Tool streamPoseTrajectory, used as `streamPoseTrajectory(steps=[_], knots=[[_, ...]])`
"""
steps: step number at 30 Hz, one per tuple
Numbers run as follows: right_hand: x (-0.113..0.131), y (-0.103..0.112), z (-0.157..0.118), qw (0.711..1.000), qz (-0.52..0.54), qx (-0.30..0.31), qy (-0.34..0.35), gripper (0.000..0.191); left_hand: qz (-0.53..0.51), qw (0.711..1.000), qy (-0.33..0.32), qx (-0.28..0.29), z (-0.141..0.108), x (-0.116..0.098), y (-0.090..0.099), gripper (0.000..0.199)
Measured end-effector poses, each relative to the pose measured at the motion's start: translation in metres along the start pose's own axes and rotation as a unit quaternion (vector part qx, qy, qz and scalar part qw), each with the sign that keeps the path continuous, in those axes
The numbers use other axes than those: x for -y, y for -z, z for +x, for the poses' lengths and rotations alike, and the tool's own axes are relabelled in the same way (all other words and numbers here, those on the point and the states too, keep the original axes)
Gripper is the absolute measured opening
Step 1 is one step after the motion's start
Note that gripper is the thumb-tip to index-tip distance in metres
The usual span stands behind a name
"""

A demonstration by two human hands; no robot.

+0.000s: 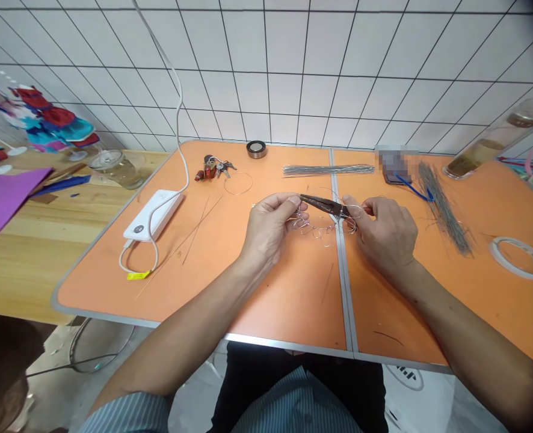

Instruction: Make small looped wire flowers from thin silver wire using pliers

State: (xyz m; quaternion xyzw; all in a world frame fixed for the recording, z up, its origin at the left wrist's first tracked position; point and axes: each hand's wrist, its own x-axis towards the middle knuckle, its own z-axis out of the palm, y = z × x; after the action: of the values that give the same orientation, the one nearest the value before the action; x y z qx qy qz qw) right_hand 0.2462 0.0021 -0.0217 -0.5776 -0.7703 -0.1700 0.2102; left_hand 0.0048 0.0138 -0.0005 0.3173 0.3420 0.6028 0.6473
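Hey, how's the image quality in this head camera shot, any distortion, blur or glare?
Head view: wide-angle bending curves the white tiled wall and orange folding table; corners darken; one small patch near the far edge is pixelated; soft even light, faint shadows, no harsh glare; left hand, right hand, dark pliers and thin looped wire stay sharp.

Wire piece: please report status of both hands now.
Left hand pinches wire piece. Right hand holds pliers, tips at the wire. Nothing in the way.
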Motion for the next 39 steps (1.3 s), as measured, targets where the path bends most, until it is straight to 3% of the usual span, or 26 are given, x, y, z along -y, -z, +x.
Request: streamPoseTrajectory(steps=[11, 17, 22, 24, 27, 31, 34, 39], knots=[[-0.002, -0.010, -0.004, 0.999, -0.024, -0.010, 0.028, 0.049, 0.020, 1.000, -0.005, -0.007, 0.001, -0.001, 0.001, 0.020], [-0.002, -0.018, -0.006, 0.995, -0.065, -0.063, 0.042, 0.045, 0.029, 1.000, -0.003, -0.002, 0.001, -0.002, 0.001, 0.022], [-0.001, -0.021, -0.008, 0.995, -0.031, -0.076, 0.056, 0.042, 0.032, 0.999, -0.003, 0.007, 0.002, -0.004, 0.002, 0.029], [0.000, -0.018, -0.009, 0.998, 0.020, -0.046, 0.034, 0.044, 0.023, 1.000, -0.001, 0.014, 0.002, -0.006, 0.003, 0.030], [0.000, -0.010, -0.008, 0.986, 0.153, 0.055, -0.032, 0.043, 0.008, 1.000, 0.002, 0.024, 0.005, -0.007, 0.004, 0.029], [-0.002, 0.006, -0.003, 0.901, 0.366, 0.217, -0.079, 0.022, 0.014, 0.999, -0.010, 0.042, 0.010, -0.008, 0.007, 0.024], [-0.001, 0.019, 0.003, 0.838, 0.455, 0.289, -0.086, 0.029, 0.022, 0.998, -0.014, 0.054, 0.014, -0.007, 0.009, 0.022], [0.006, 0.033, 0.006, 0.804, 0.458, 0.364, -0.105, 0.037, 0.025, 0.996, -0.025, 0.086, 0.020, -0.003, 0.014, 0.025]])
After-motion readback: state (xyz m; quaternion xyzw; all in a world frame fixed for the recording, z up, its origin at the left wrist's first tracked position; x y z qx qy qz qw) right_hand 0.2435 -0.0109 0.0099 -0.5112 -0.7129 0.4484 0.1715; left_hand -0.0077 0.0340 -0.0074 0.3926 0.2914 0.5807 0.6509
